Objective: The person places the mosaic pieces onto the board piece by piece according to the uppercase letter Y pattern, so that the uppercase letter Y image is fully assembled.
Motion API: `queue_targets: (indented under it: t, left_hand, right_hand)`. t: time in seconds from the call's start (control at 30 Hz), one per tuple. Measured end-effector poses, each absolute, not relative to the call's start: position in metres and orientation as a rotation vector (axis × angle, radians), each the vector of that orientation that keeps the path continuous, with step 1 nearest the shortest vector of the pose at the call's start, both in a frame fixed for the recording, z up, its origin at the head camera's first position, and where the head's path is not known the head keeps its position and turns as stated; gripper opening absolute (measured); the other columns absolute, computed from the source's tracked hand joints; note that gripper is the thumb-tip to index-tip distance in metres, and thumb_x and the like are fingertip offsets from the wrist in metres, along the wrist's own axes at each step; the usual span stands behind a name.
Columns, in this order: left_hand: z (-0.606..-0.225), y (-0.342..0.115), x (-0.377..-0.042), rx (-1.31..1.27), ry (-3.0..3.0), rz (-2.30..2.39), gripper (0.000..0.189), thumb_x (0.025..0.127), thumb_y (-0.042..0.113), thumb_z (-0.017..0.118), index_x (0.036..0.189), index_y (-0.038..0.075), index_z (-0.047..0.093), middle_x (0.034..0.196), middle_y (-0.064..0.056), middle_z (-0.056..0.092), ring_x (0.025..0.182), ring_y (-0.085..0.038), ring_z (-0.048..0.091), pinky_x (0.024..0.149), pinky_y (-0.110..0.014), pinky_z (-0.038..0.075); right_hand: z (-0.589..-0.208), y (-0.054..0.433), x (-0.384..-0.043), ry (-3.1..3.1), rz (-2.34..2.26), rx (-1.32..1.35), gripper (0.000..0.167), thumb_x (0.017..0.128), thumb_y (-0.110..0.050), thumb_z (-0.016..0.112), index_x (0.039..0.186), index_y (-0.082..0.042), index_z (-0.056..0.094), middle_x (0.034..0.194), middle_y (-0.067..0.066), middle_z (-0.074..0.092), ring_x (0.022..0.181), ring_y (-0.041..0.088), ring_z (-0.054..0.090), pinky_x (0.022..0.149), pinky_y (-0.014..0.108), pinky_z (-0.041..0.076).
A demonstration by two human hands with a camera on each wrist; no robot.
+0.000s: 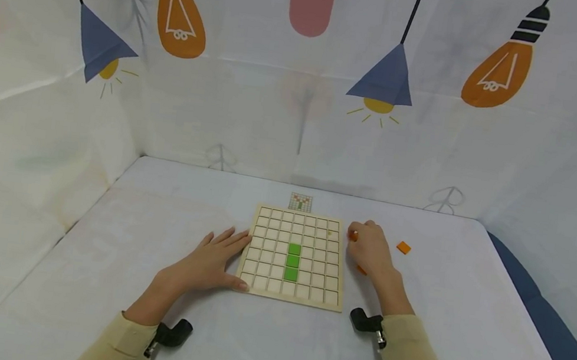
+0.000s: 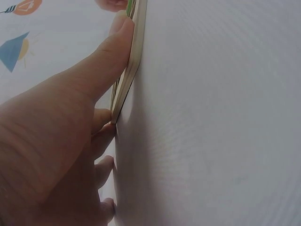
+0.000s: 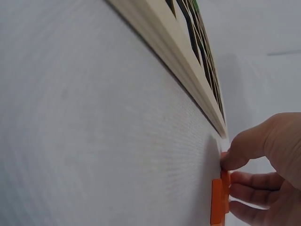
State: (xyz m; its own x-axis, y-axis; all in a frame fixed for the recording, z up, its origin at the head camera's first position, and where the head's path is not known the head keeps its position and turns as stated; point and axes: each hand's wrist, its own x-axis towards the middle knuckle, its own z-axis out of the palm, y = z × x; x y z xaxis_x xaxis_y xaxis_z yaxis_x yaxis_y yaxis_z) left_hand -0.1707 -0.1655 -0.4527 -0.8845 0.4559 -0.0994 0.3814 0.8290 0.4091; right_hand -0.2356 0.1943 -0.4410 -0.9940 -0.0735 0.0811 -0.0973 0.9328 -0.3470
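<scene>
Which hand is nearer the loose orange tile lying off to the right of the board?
Right. The right hand sits between the board and that orange tile, just short of it; the left hand rests at the board's far, left edge.

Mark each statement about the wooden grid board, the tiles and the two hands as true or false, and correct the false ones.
1. Green tiles sit in the wooden grid board. True.
2. The right hand pinches a blue tile. False: the tile in its grip is an orange tile.
3. The left hand rests against the board's edge. True.
4. The loose orange tile lies inside the board. False: it lies on the table, right of the hand.
</scene>
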Motion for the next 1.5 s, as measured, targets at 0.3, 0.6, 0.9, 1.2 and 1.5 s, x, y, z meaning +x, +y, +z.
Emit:
queue_targets:
  t: [0.3,0.6,0.9,1.2,1.5]
  left_hand:
    - [-0.452,-0.165,-0.171,0.656,2.813,0.58,0.111,0.074,0.07,0.072,0.159,0.017,0.025,0.167,0.0,0.023,0.155,-0.035,0.013,0.12,-0.067,0.011]
    - [-0.455,-0.167,-0.172,0.656,2.817,0.577,0.112,0.074,0.072,0.071,0.159,0.018,0.025,0.167,0.001,0.022,0.156,-0.034,0.012,0.121,-0.067,0.01]
    - [-0.453,-0.167,-0.172,0.666,2.826,0.568,0.111,0.074,0.072,0.07,0.159,0.017,0.025,0.166,-0.001,0.023,0.155,-0.035,0.014,0.12,-0.067,0.011]
    - [-0.451,-0.167,-0.171,0.675,2.822,0.578,0.11,0.075,0.071,0.071,0.159,0.016,0.026,0.166,-0.001,0.024,0.155,-0.035,0.014,0.12,-0.067,0.011]
    - [-0.452,-0.166,-0.172,0.664,2.823,0.582,0.11,0.075,0.07,0.072,0.159,0.016,0.026,0.166,-0.001,0.024,0.156,-0.035,0.013,0.12,-0.067,0.01]
  right_hand:
    - [-0.443,0.197,-0.236,-3.005,0.556,0.139,0.025,0.086,-0.005,0.059,0.109,-0.003,0.068,0.104,0.019,0.06,0.096,0.034,0.053,0.081,0.046,0.048]
    - [-0.444,0.194,-0.239,-2.963,0.627,0.225,0.026,0.082,-0.002,0.064,0.107,-0.003,0.069,0.105,0.017,0.061,0.099,0.032,0.055,0.085,0.046,0.049]
    - [-0.446,0.188,-0.243,-2.963,0.638,0.286,0.026,0.082,-0.001,0.062,0.107,-0.005,0.068,0.105,0.014,0.06,0.098,0.03,0.055,0.085,0.045,0.05]
    - [-0.444,0.18,-0.242,-2.964,0.664,0.338,0.024,0.083,-0.002,0.066,0.106,-0.006,0.069,0.11,0.014,0.062,0.104,0.031,0.056,0.088,0.046,0.051]
    - [-0.444,0.168,-0.244,-2.972,0.651,0.417,0.025,0.082,-0.002,0.068,0.107,-0.007,0.069,0.111,0.013,0.062,0.105,0.03,0.057,0.088,0.046,0.051]
